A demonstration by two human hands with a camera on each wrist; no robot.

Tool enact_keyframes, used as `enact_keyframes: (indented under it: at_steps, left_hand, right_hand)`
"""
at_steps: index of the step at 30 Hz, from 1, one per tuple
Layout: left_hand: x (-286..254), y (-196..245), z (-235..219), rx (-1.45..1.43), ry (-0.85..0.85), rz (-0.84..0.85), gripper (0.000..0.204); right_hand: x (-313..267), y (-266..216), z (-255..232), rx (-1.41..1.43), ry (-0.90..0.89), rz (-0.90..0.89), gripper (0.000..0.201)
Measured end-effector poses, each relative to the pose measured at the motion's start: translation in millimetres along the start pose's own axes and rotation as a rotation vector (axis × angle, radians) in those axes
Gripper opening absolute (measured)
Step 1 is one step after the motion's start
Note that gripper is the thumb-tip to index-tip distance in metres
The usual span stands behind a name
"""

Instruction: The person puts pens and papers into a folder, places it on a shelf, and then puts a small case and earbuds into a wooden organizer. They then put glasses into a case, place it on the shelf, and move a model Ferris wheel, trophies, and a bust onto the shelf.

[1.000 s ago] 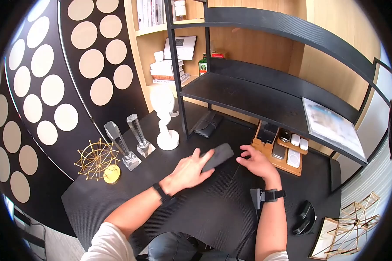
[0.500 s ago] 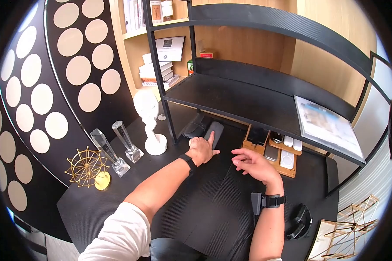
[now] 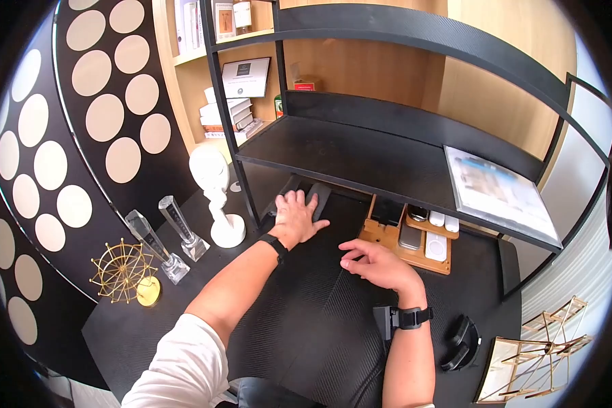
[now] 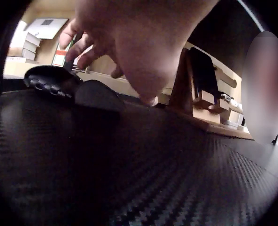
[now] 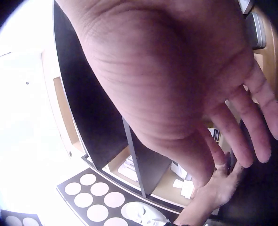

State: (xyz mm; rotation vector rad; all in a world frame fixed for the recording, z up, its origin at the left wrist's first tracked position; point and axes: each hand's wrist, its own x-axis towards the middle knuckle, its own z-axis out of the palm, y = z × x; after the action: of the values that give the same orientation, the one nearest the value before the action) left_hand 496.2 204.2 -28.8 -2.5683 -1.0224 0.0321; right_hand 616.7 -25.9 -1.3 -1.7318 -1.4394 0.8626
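Note:
My left hand (image 3: 294,219) reaches under the shelf's front edge, its fingers spread over a dark grey elongated case (image 3: 321,198). In the left wrist view that case (image 4: 99,95) lies flat on the desk, right beside a black pouch with snaps (image 4: 49,84), and the fingers hang above both. The hand partly hides the two in the head view. Nearer to me, my right hand (image 3: 382,266) hovers over the desk with loosely bent fingers and holds nothing. Just beyond it stands a wooden organizer (image 3: 425,257) with a phone and small devices.
The black shelf (image 3: 347,160) spans the back of the desk, with a framed picture (image 3: 500,194) on its right end. A white figure (image 3: 226,230), crystal trophies (image 3: 187,234) and a gold wheel ornament (image 3: 124,272) stand left. A black curved object (image 3: 462,343) lies right.
My left hand has carried the grey case from mid-desk to beside the black pouch under the shelf, then let go and spread its fingers. The right hand stays empty; the view has swung right.

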Motion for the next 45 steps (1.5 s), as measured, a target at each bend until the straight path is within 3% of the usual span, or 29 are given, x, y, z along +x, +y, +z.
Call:
enact_keyframes:
  at_steps: [1, 4, 6, 15, 17, 21, 23, 27, 31, 33, 35, 37, 41, 42, 43, 45]
  left_hand:
    - [0.6, -4.6, -6.9, -0.085, -0.087, -0.048, 0.088]
    - [4.2, -21.9, 12.7, -0.220, -0.071, -0.089, 0.085]
    - [11.8, -30.9, 19.3, -0.465, -0.264, -0.035, 0.080]
    - [15.6, -43.4, 22.3, -0.407, -0.321, 0.074, 0.080]
    - [16.6, -42.8, 26.7, -0.412, -0.307, 0.075, 0.081]
    - [14.5, -41.5, 24.9, -0.395, -0.301, 0.053, 0.084]
    - [15.7, -38.0, 32.8, -0.362, -0.211, 0.038, 0.087]
    - [-6.2, -26.8, 22.6, -0.472, 0.056, 0.105, 0.084]
    - [-75.8, -13.4, -5.6, -1.065, 0.288, 0.475, 0.049]
    - [-111.2, -3.1, -11.0, -1.492, -0.011, 0.460, 0.039]
    - [-139.7, 10.2, -18.4, -1.835, -0.304, 0.424, 0.035]
    - [-156.7, 23.3, -26.2, -1.897, -0.462, 0.410, 0.034]
    - [-177.1, 46.9, -36.0, -1.857, -0.565, 0.487, 0.029]
    - [-181.5, 50.1, -39.0, -1.836, -0.568, 0.526, 0.029]
    - [-185.9, 52.7, -41.4, -1.814, -0.571, 0.564, 0.029]
    - [-190.9, 50.8, -42.6, -1.820, -0.554, 0.601, 0.029]
  right_hand:
    - [-0.2, -0.9, 1.0, -0.004, -0.006, 0.002, 0.047]
    - [0.7, -5.0, 3.5, -0.019, -0.027, -0.011, 0.047]
    - [-2.2, -8.9, 2.5, -0.031, -0.036, -0.014, 0.047]
    - [-5.7, -19.1, 1.2, -0.096, -0.015, 0.024, 0.045]
    - [-7.7, -22.3, 7.7, -0.103, -0.039, -0.049, 0.045]
    - [-36.9, -45.5, 22.9, -0.210, -0.053, -0.062, 0.046]
    - [-67.1, -43.4, 28.0, -0.275, -0.039, -0.067, 0.046]
    - [-178.5, -54.4, 30.0, -0.281, 0.169, 0.043, 0.041]
    - [-297.9, -27.6, 41.5, -0.424, 0.660, 0.269, 0.034]
    - [-329.2, -6.5, 46.1, -0.505, 0.822, 0.406, 0.045]
    - [-337.2, 7.7, 48.5, -0.644, 0.883, 0.401, 0.059]
    - [-328.3, 8.8, 49.5, -0.747, 0.843, 0.462, 0.067]
    - [-299.4, 14.7, 45.3, -1.010, 0.670, 0.641, 0.086]
    - [-296.6, 21.1, 45.9, -1.069, 0.631, 0.645, 0.078]
    - [-297.9, 30.4, 42.9, -1.069, 0.641, 0.640, 0.078]
    - [-303.6, 45.1, 32.5, -0.953, 0.629, 0.459, 0.067]
